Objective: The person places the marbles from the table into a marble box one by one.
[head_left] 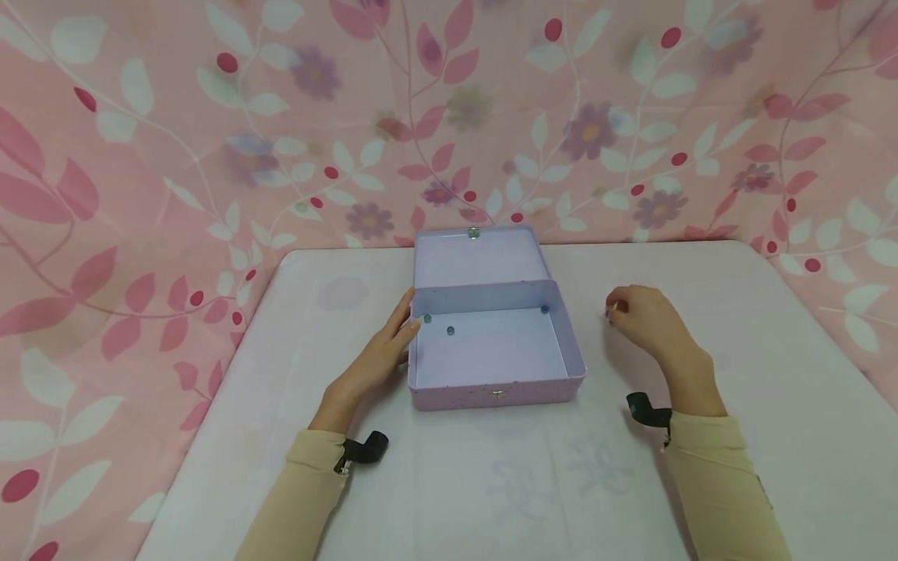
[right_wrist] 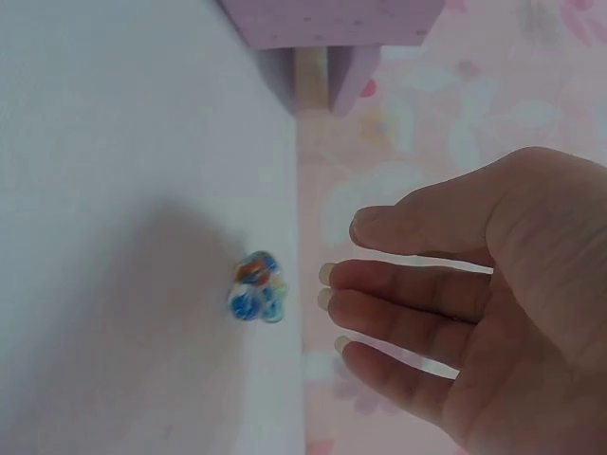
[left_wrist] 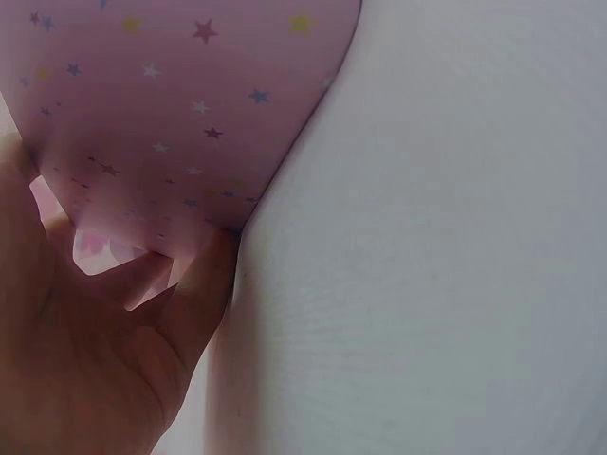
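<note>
Presently on the white worktop (head_left: 491,483): one shallow rectangular lilac box (head_left: 463,399), star-printed and apparently of metal, at the centre of the head view; matching lid (head_left: 480,261) laid back at the far side, which leaves the interior exposed. Inside, three small dark round marbles (head_left: 450,330), apparently glass: two at upper left of the interior, one at its upper right; the walls presumably stop them rolling away. One left hand (head_left: 375,358), left of centre: thumb over the rim, remaining fingers against the outer wall, gripping it, seemingly to steady it. One right hand (head_left: 659,331), right of centre: fingers loosely bent, grasping nothing, near a bunched cluster of multicoloured glass marbles (right_wrist: 254,287), perhaps mutually braced.
</note>
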`<state>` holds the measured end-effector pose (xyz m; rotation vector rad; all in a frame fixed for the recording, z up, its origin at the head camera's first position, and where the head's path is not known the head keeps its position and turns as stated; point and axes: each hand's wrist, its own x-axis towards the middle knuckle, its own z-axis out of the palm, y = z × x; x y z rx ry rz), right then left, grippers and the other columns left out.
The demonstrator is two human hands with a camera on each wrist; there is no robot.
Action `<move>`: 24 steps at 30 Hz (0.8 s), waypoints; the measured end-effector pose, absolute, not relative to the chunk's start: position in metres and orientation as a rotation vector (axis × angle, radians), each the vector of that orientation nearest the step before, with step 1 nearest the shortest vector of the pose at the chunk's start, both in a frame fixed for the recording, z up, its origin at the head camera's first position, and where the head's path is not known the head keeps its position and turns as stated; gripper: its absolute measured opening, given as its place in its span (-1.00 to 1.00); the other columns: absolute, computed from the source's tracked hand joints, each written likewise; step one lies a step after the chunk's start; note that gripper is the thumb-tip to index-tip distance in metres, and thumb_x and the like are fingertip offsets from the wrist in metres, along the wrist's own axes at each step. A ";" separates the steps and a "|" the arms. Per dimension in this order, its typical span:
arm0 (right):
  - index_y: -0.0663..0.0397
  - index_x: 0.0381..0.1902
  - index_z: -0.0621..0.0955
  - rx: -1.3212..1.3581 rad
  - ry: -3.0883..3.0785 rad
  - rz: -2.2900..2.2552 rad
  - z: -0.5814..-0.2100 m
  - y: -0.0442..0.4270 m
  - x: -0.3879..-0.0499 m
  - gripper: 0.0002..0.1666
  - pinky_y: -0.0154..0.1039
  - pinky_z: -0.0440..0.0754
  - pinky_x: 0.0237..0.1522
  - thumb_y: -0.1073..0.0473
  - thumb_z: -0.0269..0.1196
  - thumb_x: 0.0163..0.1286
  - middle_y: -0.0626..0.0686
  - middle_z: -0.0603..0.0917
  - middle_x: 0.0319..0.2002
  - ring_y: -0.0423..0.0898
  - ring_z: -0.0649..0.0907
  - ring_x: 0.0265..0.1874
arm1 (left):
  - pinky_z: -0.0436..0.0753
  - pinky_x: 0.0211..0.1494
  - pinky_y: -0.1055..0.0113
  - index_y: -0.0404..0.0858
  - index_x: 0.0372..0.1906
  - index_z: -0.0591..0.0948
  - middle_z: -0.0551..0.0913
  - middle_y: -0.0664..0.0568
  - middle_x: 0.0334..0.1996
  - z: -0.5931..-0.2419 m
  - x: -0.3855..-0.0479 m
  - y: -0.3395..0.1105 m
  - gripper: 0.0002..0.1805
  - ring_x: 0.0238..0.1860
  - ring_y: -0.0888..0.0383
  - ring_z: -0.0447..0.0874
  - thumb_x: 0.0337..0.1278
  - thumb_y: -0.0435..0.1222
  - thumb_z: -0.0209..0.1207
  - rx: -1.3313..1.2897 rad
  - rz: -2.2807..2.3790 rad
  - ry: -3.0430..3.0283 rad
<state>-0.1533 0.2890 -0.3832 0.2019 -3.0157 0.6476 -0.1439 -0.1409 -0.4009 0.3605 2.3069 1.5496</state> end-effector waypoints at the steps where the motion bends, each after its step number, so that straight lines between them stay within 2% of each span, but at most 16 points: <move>1: 0.31 -0.08 0.67 0.188 -3.033 0.648 -0.385 0.291 -0.154 -0.69 0.12 0.56 -0.10 0.30 0.12 0.29 0.28 0.69 -0.20 0.16 0.60 -0.21 | 0.36 0.43 -0.18 0.32 0.58 -0.17 -0.14 0.01 0.63 -0.401 -0.144 -0.141 -0.28 0.62 -0.07 -0.09 0.50 0.13 -0.14 0.362 1.551 2.306; 12: 0.22 -0.28 0.68 0.165 -3.073 0.624 -0.407 0.302 -0.159 -0.81 -0.02 0.49 -0.22 0.33 0.15 0.19 0.21 0.66 -0.29 0.12 0.57 -0.27 | 0.37 0.42 -0.19 0.30 0.59 -0.18 -0.14 0.01 0.63 -0.403 -0.145 -0.141 -0.29 0.62 -0.07 -0.09 0.52 0.10 -0.15 0.367 1.543 2.312; 24: 0.26 -0.24 0.69 0.160 -3.105 0.624 -0.416 0.303 -0.162 -0.79 0.04 0.53 -0.19 0.34 0.16 0.21 0.21 0.68 -0.31 0.11 0.58 -0.28 | 0.37 0.41 -0.21 0.28 0.59 -0.18 -0.14 0.00 0.63 -0.402 -0.144 -0.140 -0.30 0.61 -0.10 -0.07 0.55 0.04 -0.15 0.366 1.563 2.297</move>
